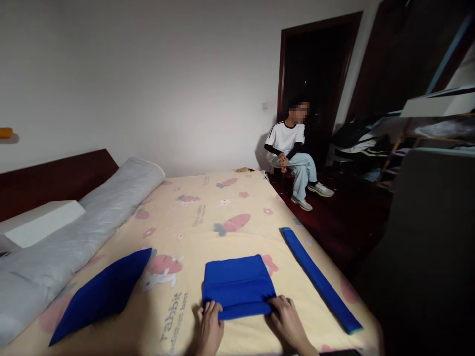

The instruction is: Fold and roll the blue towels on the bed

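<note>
A blue cloth (237, 274) lies on the bed in front of me, with a narrow fold along its near edge. My left hand (211, 324) is closed on the left end of that fold, fingers on top and thumb partly hidden. At the opposite end, my right hand (287, 319) pinches the right near corner. To the right lies a long, narrow folded strip of blue cloth (319, 279), lighter at its ends. Another blue cloth (107, 291) is spread flat to the left, in a slanted shape, apart from my hands.
The bed (200, 237) has a cream sheet with rabbit and radish prints. A grey rolled bedding bundle (107, 202) and a white box (44, 222) sit by the dark headboard (63, 170). A person (287, 143) sits beyond the bed's far right corner. Cluttered shelves (438, 128) stand right.
</note>
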A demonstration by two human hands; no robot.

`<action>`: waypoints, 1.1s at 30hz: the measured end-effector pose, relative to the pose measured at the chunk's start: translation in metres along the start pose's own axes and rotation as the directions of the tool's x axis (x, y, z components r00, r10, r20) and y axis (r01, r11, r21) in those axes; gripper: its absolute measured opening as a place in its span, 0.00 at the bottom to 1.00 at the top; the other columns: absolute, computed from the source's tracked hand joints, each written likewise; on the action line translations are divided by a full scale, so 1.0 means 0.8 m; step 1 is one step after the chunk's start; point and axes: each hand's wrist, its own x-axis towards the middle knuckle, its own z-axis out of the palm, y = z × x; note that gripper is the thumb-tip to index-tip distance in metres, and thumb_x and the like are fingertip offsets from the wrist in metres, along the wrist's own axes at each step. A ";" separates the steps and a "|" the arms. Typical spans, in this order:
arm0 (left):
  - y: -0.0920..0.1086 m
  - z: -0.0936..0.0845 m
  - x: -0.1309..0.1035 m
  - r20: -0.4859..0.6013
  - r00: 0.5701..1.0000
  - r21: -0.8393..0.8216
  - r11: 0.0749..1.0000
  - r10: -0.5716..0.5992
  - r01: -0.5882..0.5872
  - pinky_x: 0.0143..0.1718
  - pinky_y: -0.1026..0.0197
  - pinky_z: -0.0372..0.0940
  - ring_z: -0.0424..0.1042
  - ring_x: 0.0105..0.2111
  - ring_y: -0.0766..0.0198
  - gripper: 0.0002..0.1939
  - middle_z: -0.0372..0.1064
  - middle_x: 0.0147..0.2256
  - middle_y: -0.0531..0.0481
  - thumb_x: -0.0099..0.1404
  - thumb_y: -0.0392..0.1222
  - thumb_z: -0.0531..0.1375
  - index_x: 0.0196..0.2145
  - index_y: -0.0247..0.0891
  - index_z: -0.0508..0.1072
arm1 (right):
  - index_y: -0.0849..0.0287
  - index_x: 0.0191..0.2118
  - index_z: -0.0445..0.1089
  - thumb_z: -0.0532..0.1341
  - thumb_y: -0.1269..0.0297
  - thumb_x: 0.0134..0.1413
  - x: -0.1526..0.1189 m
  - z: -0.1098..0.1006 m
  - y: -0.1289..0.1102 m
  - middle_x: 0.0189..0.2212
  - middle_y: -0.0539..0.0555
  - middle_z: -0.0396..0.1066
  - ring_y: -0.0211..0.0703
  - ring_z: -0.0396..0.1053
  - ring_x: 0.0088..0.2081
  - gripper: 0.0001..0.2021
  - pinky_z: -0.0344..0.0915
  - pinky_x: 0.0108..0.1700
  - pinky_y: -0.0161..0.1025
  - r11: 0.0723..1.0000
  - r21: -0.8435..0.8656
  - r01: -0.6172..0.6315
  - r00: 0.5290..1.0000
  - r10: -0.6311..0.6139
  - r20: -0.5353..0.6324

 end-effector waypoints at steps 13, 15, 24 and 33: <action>-0.006 -0.006 0.015 0.244 0.953 0.205 0.970 -0.182 0.133 0.60 0.51 0.50 0.67 0.55 0.58 0.21 0.75 0.49 0.47 0.59 0.30 0.49 0.45 0.44 0.74 | 0.57 0.43 0.75 0.52 0.69 0.52 0.004 0.004 0.000 0.41 0.58 0.76 0.54 0.69 0.46 0.18 0.59 0.51 0.49 0.975 -0.204 -0.085 0.993 0.100 0.066; -0.004 0.005 0.015 0.169 0.967 0.241 0.960 -0.189 0.145 0.62 0.46 0.48 0.63 0.59 0.54 0.23 0.71 0.54 0.42 0.61 0.31 0.49 0.51 0.40 0.73 | 0.58 0.49 0.73 0.52 0.72 0.49 0.000 0.014 -0.009 0.46 0.59 0.74 0.56 0.68 0.49 0.22 0.57 0.54 0.52 0.964 -0.247 -0.095 0.995 0.098 -0.002; 0.034 0.079 0.007 0.076 0.986 0.015 0.989 0.146 -0.148 0.60 0.56 0.59 0.65 0.58 0.60 0.25 0.68 0.57 0.46 0.67 0.35 0.43 0.57 0.39 0.70 | 0.55 0.61 0.64 0.51 0.67 0.57 0.012 0.067 -0.067 0.59 0.55 0.66 0.49 0.62 0.60 0.25 0.51 0.63 0.51 0.982 -0.003 0.189 0.966 -0.185 0.183; -0.078 0.047 0.010 -0.230 0.973 0.151 0.987 -0.013 0.049 0.54 0.49 0.62 0.69 0.54 0.55 0.20 0.74 0.52 0.47 0.69 0.46 0.48 0.49 0.45 0.75 | 0.52 0.57 0.69 0.50 0.51 0.64 0.002 0.056 0.027 0.61 0.56 0.62 0.56 0.58 0.63 0.22 0.55 0.60 0.57 0.975 -0.210 -0.079 0.990 0.053 -0.127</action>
